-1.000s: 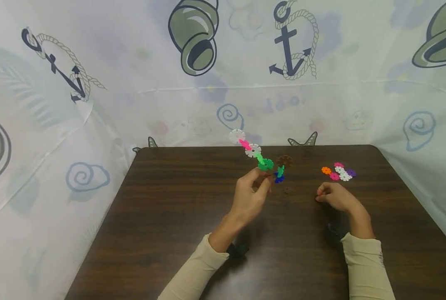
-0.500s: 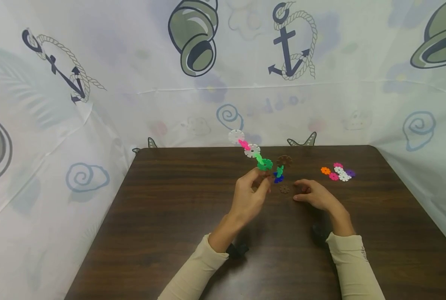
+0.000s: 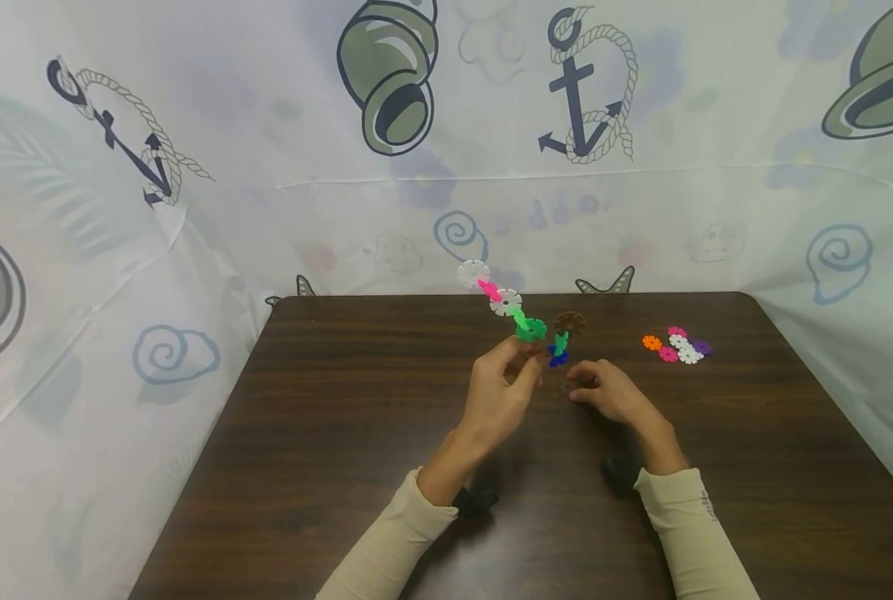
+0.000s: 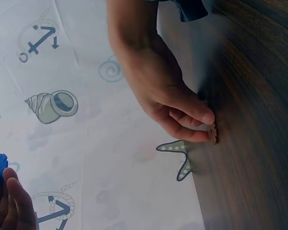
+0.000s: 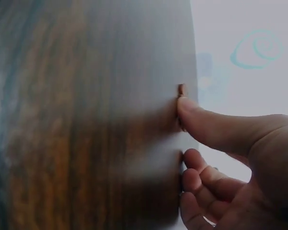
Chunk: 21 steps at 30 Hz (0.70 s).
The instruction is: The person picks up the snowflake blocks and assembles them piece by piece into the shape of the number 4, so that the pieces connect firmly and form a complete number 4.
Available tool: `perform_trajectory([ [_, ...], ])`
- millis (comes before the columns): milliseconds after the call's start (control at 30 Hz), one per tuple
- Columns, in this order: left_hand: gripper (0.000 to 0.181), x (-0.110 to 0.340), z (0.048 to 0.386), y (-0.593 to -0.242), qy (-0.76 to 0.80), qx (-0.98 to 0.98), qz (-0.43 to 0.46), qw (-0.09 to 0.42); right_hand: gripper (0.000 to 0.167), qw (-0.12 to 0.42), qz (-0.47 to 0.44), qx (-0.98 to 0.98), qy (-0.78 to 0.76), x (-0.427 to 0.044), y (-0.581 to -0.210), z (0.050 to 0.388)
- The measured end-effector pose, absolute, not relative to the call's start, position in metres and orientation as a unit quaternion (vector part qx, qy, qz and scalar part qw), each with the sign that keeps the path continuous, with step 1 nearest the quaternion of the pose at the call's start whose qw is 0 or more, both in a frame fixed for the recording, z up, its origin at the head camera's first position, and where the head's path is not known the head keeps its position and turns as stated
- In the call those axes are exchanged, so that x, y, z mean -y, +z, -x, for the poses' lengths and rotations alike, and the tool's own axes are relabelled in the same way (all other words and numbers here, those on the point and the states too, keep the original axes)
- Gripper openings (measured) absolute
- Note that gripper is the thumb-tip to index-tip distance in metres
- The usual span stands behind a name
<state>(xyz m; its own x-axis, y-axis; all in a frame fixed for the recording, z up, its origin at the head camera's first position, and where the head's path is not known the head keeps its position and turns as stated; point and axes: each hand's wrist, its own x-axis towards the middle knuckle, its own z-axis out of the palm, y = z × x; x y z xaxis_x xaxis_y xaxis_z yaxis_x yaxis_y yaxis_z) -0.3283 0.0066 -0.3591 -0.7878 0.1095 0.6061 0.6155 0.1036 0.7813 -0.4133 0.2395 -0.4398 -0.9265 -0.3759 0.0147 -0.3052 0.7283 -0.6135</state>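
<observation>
My left hand [image 3: 494, 396] pinches a linked chain of notched flower-shaped plastic discs [image 3: 506, 302] above the table. White, pink and green discs rise to the upper left; blue, teal and brown ones bend off to the right. The fingers hide the middle of the chain. In the left wrist view, part of the left hand and a blue disc [image 4: 1, 163] show at the lower left. My right hand [image 3: 611, 392] is down at the tabletop, thumb and finger pinching the edge of a loose brown flower disc [image 4: 212, 133]. In the right wrist view the thumb partly covers this brown disc [image 5: 182, 89].
A small group of loose flower discs [image 3: 688, 353] in white, pink, orange and purple lies at the right rear of the dark wooden table [image 3: 326, 433]. A printed cloth [image 3: 251, 117] hangs behind the table and along its sides.
My right hand has moved left from near the loose group to the brown disc, and its fingers have closed at that disc. The left hand and chain have stayed put.
</observation>
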Motion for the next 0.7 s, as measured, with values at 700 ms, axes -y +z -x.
perform_trajectory([
  [700, 0.007, -0.007, 0.33, -0.362, -0.626, 0.708, 0.251, 0.209, 0.038, -0.01, 0.111, -0.91, -0.398, -0.246, -0.388, 0.39],
])
